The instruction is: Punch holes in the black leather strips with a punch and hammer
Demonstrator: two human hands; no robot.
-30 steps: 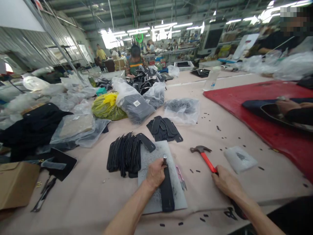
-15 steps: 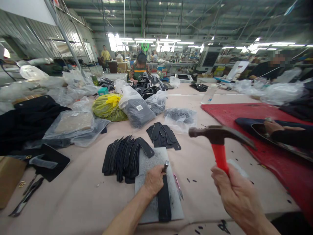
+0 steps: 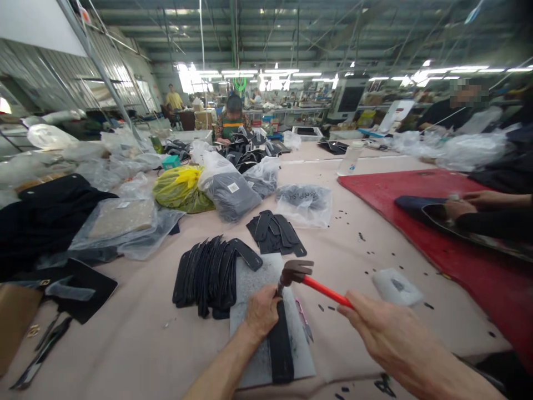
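Note:
My right hand [image 3: 378, 322] is closed round the red handle of a claw hammer [image 3: 325, 290]. The hammer's dark head is at the top of a metal punch [image 3: 280, 290], which my left hand [image 3: 262, 312] grips upright. Under the punch lies a long black strap piece [image 3: 281, 347], its far end hidden by my hand and the punch. It rests on a grey slab [image 3: 306, 364]. Left of the slab stands a tight row of black pieces [image 3: 204, 278], one of them lying over the slab's far corner. Behind it is a looser pile of similar pieces [image 3: 275, 230].
Pink-handled snips [image 3: 303, 318] lie along the slab's right edge. A small clear packet [image 3: 397, 286] sits farther right, with tiny black slugs scattered around. Plastic bags [image 3: 233, 189] stand behind. At right, another person's hands [image 3: 462, 205] work over a red mat [image 3: 375, 191].
The hammer has swung down and left from its raised position, its head now at the punch top. My left hand stays in place with the punch.

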